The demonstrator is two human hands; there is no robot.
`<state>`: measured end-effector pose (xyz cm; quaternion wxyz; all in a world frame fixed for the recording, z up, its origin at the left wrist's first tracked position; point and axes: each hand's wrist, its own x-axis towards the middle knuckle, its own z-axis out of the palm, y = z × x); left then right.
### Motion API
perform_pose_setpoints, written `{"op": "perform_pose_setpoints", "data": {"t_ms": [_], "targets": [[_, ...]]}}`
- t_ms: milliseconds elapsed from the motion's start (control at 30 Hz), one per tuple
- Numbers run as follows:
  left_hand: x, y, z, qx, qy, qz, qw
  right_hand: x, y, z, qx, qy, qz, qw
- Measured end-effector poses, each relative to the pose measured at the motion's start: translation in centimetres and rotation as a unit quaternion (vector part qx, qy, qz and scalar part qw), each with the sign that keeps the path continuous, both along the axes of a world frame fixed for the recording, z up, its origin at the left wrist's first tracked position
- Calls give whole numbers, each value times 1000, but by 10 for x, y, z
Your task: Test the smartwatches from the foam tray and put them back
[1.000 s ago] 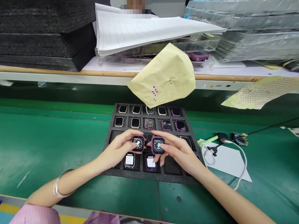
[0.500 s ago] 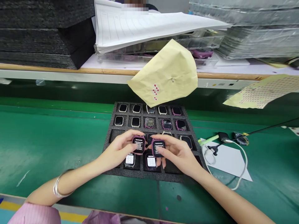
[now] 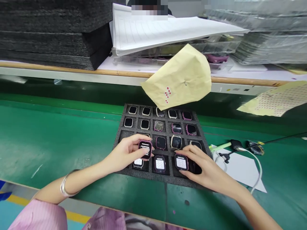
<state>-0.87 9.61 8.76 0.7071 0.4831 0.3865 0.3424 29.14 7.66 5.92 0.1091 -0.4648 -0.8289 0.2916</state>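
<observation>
A black foam tray with square pockets lies on the green belt and holds several strapless smartwatch bodies. My left hand is closed round a pink watch with a lit menu screen, held just above the tray's near rows. My right hand rests at the tray's near right, its fingers pinching a pink watch that shows a white grid screen and sits in a front-row pocket. Two more lit watches sit in the front row between my hands.
A yellow paper sheet with red dots hangs over the tray's far edge. A white cable, black connectors and white paper lie at right. The shelf behind carries black foam stacks, white sheets and clear trays.
My right hand has moved down and right, and its watch now sits in a front-row pocket showing a white grid. The left hand still holds its watch. The view shifted slightly.
</observation>
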Motion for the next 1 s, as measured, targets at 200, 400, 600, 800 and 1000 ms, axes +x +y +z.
{"op": "perform_pose_setpoints", "data": {"t_ms": [200,400,600,800,1000], "targets": [[-2,-4,3,17,-4,3,1000,15,-17,2,71,-80,-10,994],[-10,-6,6,41,52,16,998,26,-32,-7,226,-209,-75,949],[-14,-3,-3,31,37,43,998,22,-40,-22,223,-182,-136,948],[-13,-3,-6,49,43,41,997,27,-40,-25,140,-129,-203,960],[-23,6,-11,119,115,35,986,30,-37,-25,86,-73,-268,957]]}}
